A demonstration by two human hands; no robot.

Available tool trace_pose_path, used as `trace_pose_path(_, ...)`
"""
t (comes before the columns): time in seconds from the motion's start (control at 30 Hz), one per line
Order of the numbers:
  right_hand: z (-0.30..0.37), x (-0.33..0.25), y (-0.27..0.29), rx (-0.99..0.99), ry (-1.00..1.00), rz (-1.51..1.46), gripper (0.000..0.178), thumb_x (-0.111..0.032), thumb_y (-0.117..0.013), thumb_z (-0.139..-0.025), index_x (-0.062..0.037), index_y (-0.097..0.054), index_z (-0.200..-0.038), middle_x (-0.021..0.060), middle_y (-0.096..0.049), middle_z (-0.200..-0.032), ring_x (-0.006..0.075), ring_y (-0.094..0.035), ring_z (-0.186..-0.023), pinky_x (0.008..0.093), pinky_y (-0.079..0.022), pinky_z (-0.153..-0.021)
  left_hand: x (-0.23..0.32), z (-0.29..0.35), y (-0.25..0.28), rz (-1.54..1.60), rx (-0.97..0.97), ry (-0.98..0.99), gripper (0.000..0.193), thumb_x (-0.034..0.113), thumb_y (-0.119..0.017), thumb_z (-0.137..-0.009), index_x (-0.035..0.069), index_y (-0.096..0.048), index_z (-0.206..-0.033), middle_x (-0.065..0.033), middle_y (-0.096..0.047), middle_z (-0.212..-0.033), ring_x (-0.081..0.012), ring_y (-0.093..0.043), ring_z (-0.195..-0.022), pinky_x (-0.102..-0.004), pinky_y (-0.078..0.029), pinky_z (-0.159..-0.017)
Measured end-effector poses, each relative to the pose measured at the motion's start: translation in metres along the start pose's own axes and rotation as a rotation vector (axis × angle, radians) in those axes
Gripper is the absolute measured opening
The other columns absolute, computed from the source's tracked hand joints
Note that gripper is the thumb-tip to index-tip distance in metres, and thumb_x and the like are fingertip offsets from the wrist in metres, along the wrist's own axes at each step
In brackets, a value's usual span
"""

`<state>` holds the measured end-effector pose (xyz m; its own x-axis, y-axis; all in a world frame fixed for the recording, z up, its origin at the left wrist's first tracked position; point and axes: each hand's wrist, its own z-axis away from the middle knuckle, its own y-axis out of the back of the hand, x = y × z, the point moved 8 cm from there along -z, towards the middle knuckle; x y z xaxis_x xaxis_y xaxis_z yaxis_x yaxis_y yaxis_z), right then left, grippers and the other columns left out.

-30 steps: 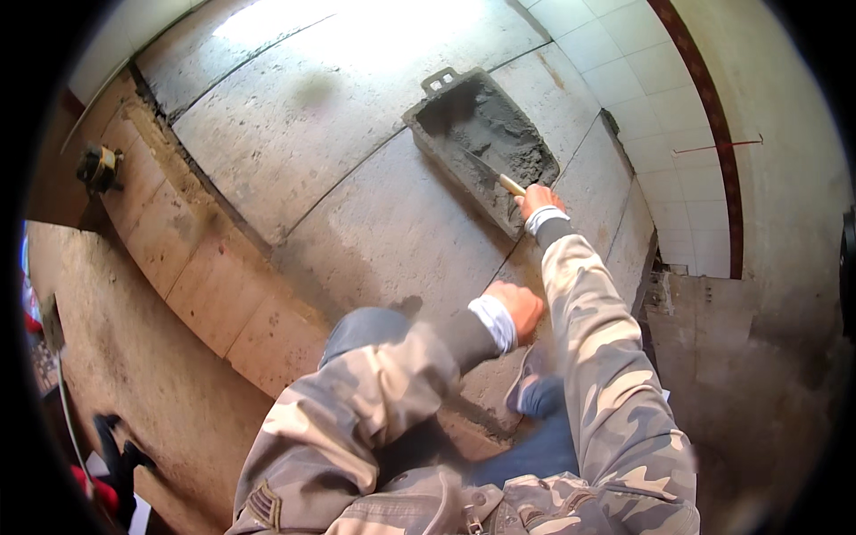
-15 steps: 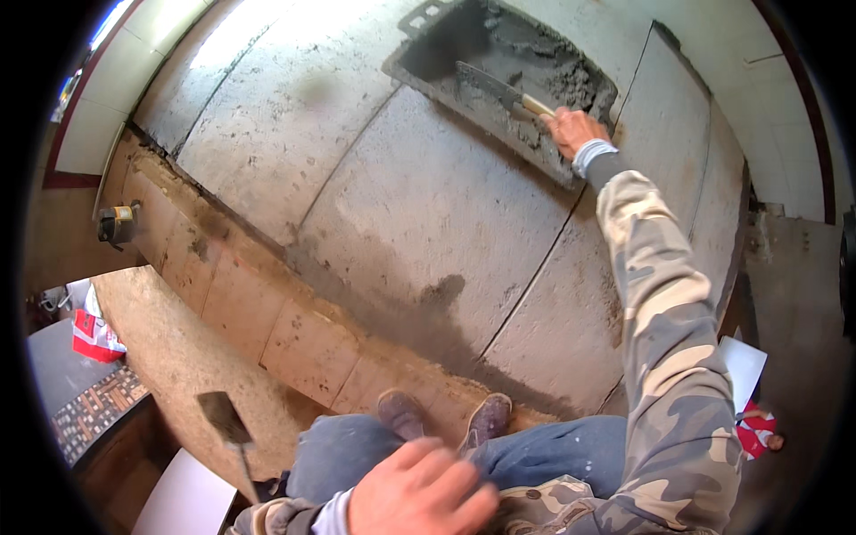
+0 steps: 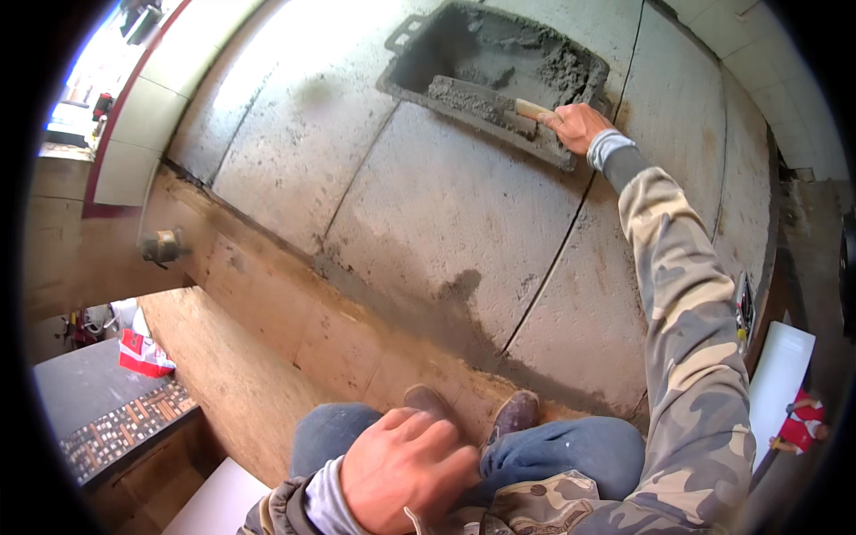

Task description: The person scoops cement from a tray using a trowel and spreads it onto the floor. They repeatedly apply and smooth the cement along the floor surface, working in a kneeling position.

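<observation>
My right hand [image 3: 581, 127] is closed around the pale wooden handle of a trowel [image 3: 473, 100]. Wet grey mortar coats its long flat blade, which lies over the near side of a dark tub [image 3: 546, 153]. Inside the tub, mortar [image 3: 571, 73] is heaped mostly toward the right end. Close to my body, over my lap, my left hand [image 3: 406, 468] shows its back, slightly blurred. Its fingers curl downward, the tips are out of sight, and nothing shows in them.
The tub stands on large concrete slabs [image 3: 428, 205] split by dark seams. A brown ledge [image 3: 294, 312] runs along their near edge, by my shoes [image 3: 515, 417]. At left are a small dark device [image 3: 165, 246] and a red-and-white bag [image 3: 144, 353]. A person in red [image 3: 801, 423] is at far right.
The trowel has come toward the tub's near rim, and mortar now lies along its blade. My left fingers, spread before, are curled. The view has shifted, and the shovel at lower left no longer shows.
</observation>
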<state>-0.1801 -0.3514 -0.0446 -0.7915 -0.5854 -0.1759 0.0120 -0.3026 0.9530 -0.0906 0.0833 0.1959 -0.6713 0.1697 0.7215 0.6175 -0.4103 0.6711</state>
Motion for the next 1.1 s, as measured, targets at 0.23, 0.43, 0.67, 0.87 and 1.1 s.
trace_pose_path(0.23, -0.011, 0.03, -0.02, -0.401, -0.233, -0.48, 0.065, -0.066, -0.05, -0.098, -0.0086, -0.057, -0.068, 0.0043, -0.052, -0.055, 0.0169, -0.049, -0.046, 0.036, -0.042, -0.045, 0.0, -0.002, -0.007, -0.07, 0.064, 0.064, 0.01, 0.013, -0.072, -0.075, 0.012, -0.063, -0.08, -0.0052, -0.058, -0.076, -0.0266, -0.062, -0.072, -0.0378, -0.049, -0.066)
trace_pose_path(0.43, 0.068, 0.028, -0.042, -0.451, -0.23, -0.943, 0.054, -0.061, -0.06, -0.096, -0.0126, -0.05, -0.074, -0.0053, -0.042, -0.053, 0.006, -0.037, -0.041, 0.0271, -0.026, -0.034, -0.014, -0.016, -0.021, -0.031, -0.067, 0.111, 0.005, 0.01, -0.07, -0.08, 0.008, -0.067, -0.083, -0.0092, -0.061, -0.078, -0.0315, -0.062, -0.076, -0.0415, -0.05, -0.069)
trace_pose_path(0.67, 0.277, -0.01, -0.15, -0.339, -0.167, -1.579, 0.058, -0.065, -0.067, -0.089, -0.0072, -0.063, -0.09, -0.0014, -0.056, -0.07, 0.0065, -0.046, -0.042, 0.025, -0.041, -0.036, -0.025, -0.052, -0.04, 0.008, -0.207, 0.205, 0.006, 0.006, -0.068, -0.083, 0.002, -0.07, -0.087, -0.0136, -0.065, -0.081, -0.0354, -0.065, -0.079, -0.0422, -0.053, -0.071)
trace_pose_path(0.87, 0.456, -0.037, -0.221, -0.122, -0.647, -1.978, 0.038, -0.044, -0.068, -0.098, -0.0072, -0.062, -0.088, -0.0045, -0.047, -0.057, 0.0051, -0.043, -0.043, 0.0259, -0.034, -0.037, -0.035, -0.111, -0.09, -0.076, -0.365, 0.188, 0.006, 0.009, -0.066, -0.082, 0.005, -0.069, -0.084, -0.0145, -0.064, -0.082, -0.0383, -0.064, -0.08, -0.0455, -0.051, -0.069)
trace_pose_path(1.1, 0.614, 0.017, -0.261, 0.489, -1.123, -1.464, 0.029, -0.031, -0.07, -0.097, -0.0028, -0.069, -0.099, -0.003, -0.053, -0.062, 0.0068, -0.047, -0.049, 0.0289, -0.038, -0.044, 0.013, -0.194, -0.17, -0.103, -0.485, -0.202, 0.01, 0.012, -0.063, -0.086, 0.007, -0.07, -0.089, -0.0161, -0.066, -0.084, -0.0387, -0.065, -0.082, -0.0478, -0.052, -0.072)
